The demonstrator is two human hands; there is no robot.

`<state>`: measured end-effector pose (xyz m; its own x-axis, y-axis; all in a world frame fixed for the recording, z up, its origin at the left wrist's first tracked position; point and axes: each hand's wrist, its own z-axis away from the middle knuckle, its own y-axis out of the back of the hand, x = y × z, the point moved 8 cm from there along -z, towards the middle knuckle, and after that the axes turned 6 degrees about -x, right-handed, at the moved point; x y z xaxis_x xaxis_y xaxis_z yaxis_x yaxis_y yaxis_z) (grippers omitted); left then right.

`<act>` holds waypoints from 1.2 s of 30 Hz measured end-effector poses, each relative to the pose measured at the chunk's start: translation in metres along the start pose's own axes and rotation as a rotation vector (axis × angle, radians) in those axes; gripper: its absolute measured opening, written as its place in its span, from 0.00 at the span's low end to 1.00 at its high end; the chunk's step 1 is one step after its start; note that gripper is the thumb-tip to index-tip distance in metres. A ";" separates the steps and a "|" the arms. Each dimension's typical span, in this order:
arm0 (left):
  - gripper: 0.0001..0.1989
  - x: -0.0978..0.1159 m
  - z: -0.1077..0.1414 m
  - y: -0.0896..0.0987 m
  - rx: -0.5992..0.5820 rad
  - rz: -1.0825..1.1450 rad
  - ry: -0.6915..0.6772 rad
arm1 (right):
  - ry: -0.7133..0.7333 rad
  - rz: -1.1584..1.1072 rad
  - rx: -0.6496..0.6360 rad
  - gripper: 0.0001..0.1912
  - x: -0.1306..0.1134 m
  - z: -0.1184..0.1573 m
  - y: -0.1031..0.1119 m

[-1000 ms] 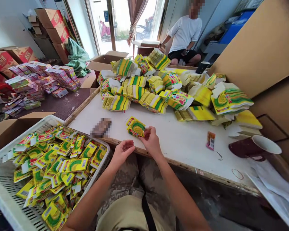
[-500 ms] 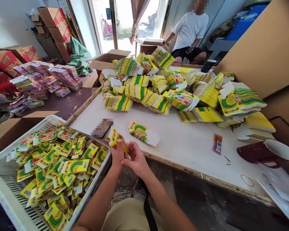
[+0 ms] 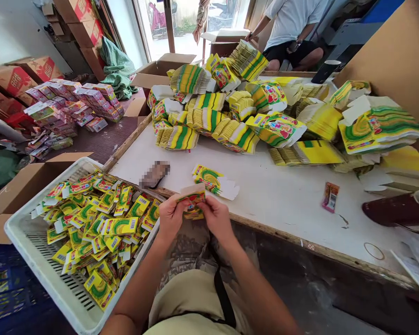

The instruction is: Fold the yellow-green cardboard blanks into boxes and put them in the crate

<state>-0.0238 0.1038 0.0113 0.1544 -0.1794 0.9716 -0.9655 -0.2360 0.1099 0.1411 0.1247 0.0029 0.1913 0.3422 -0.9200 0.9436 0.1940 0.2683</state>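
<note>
While a yellow carton (image 3: 194,201) hung by the desk's (image 3: 282,200) near edge, left hand (image 3: 171,217) and right hand (image 3: 216,218) gripped it from both sides; just beyond lay a small stack (image 3: 209,179), then heaped bundles (image 3: 206,120), a filled crate (image 3: 33,244) leftward.

No clearly readable text anywhere

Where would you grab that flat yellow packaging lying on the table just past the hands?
The yellow packaging is probably best pinched by the white flaps at its right end, coming from the right with the right hand, once free: it lies flat, and those flaps stick out beyond the print.
</note>
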 end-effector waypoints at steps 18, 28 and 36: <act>0.43 0.016 0.027 -0.052 -0.582 -0.581 -0.132 | -0.246 -0.591 -0.171 0.34 0.024 0.020 0.000; 0.36 0.023 0.044 -0.066 -0.651 -0.732 -0.477 | -0.472 -1.024 -0.519 0.37 0.020 0.030 -0.027; 0.43 -0.008 0.032 -0.061 -0.638 -0.547 -0.123 | -0.208 -0.327 -0.242 0.32 0.033 0.029 -0.019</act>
<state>0.0406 0.0891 -0.0100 0.6199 -0.3083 0.7216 -0.6758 0.2577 0.6906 0.1369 0.1059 -0.0405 -0.0331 0.0402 -0.9986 0.8777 0.4791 -0.0098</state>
